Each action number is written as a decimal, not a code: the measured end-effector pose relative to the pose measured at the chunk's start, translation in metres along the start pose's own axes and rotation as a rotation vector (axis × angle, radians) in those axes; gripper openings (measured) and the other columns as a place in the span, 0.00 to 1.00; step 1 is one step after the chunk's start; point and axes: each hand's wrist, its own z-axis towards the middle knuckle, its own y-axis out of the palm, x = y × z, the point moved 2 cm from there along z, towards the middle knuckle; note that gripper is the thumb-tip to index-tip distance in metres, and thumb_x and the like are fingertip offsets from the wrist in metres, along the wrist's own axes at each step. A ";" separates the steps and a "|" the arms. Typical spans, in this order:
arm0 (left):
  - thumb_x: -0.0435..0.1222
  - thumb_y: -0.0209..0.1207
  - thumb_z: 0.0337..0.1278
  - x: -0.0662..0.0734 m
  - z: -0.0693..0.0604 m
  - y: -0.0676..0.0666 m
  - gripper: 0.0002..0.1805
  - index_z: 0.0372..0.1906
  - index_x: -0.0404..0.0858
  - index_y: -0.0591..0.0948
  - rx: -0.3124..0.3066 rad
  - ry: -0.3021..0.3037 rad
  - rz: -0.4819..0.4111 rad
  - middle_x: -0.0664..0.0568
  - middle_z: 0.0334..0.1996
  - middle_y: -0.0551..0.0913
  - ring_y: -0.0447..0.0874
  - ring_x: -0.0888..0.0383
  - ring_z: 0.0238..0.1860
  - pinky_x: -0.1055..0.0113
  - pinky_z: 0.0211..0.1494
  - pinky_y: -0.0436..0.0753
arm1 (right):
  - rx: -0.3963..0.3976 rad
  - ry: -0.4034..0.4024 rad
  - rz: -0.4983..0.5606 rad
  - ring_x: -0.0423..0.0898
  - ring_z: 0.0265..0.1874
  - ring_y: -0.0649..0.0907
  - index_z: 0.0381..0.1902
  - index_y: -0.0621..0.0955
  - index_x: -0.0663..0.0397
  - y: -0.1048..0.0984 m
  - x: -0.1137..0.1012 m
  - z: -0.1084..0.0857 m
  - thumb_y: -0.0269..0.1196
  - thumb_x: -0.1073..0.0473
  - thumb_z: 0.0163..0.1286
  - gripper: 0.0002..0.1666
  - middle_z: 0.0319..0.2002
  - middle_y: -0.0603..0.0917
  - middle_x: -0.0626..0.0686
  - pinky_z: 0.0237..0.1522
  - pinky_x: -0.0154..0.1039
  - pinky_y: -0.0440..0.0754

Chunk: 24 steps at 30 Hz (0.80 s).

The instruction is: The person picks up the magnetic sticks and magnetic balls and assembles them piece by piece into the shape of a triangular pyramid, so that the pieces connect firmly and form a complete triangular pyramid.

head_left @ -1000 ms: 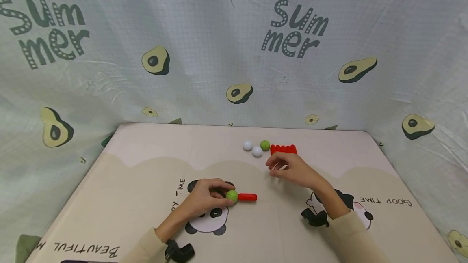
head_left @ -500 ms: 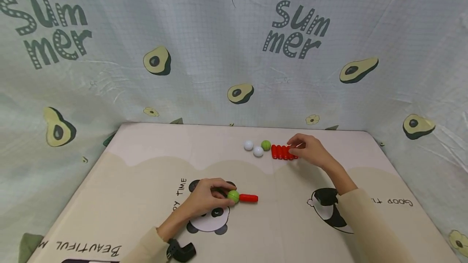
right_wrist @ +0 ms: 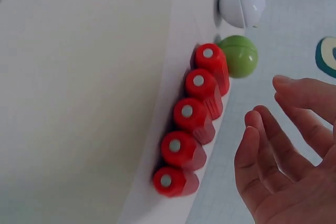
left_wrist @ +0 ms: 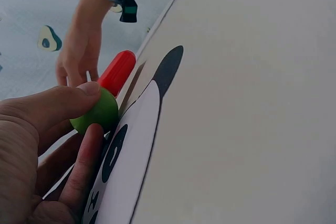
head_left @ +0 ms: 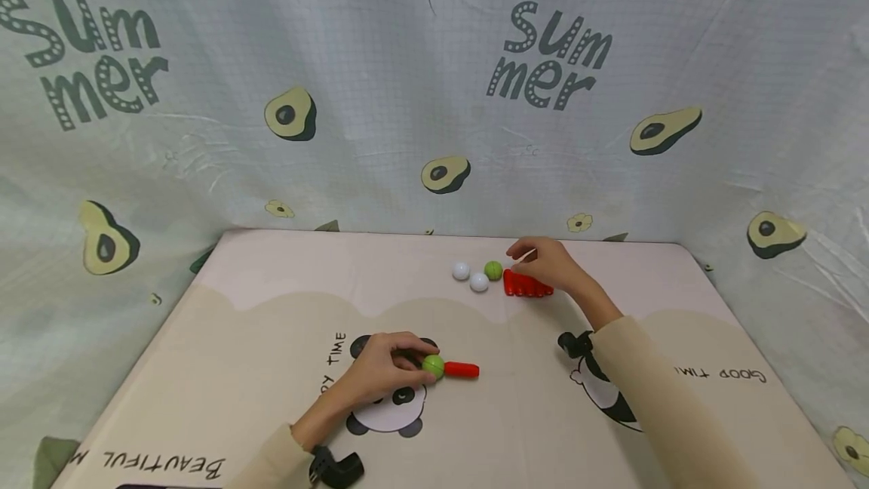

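Note:
My left hand (head_left: 387, 368) pinches a green ball (head_left: 433, 366) between thumb and fingers at the middle of the table. A red rod (head_left: 462, 370) extends to the right from that ball, its end touching it. Toward the back, my right hand (head_left: 551, 266) hovers at a row of several red rods (head_left: 526, 285), partly covering them in the head view. In the right wrist view the right hand (right_wrist: 289, 156) holds nothing, its fingers loosely bent and apart, beside the rods (right_wrist: 191, 114) with their silvery round ends.
Left of the row lie a second green ball (head_left: 493, 270) and two white balls (head_left: 478, 282), close together near the back edge. A patterned cloth (head_left: 366, 172) hangs behind the table. The edge of a dark object (head_left: 142, 486) shows at the front left.
My right hand has moved to the back of the table, over to the right end of the red row, then left along it. The left hand keeps its hold on the ball.

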 end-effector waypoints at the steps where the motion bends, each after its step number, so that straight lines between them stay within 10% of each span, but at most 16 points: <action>1: 0.38 0.76 0.53 0.000 0.000 0.000 0.21 0.53 0.39 0.89 0.001 0.001 0.000 0.45 0.47 0.89 0.89 0.63 0.37 0.72 0.41 0.88 | -0.008 -0.005 -0.010 0.59 0.54 0.83 0.57 0.84 0.59 0.002 -0.002 0.003 0.64 0.60 0.71 0.18 0.56 0.84 0.62 0.56 0.51 0.86; 24: 0.37 0.77 0.52 0.002 0.000 0.001 0.21 0.52 0.39 0.89 0.003 -0.013 -0.001 0.45 0.47 0.89 0.89 0.63 0.35 0.72 0.40 0.89 | -0.064 -0.054 -0.157 0.54 0.50 0.83 0.51 0.84 0.55 0.021 -0.018 0.018 0.69 0.60 0.68 0.14 0.49 0.87 0.58 0.59 0.54 0.82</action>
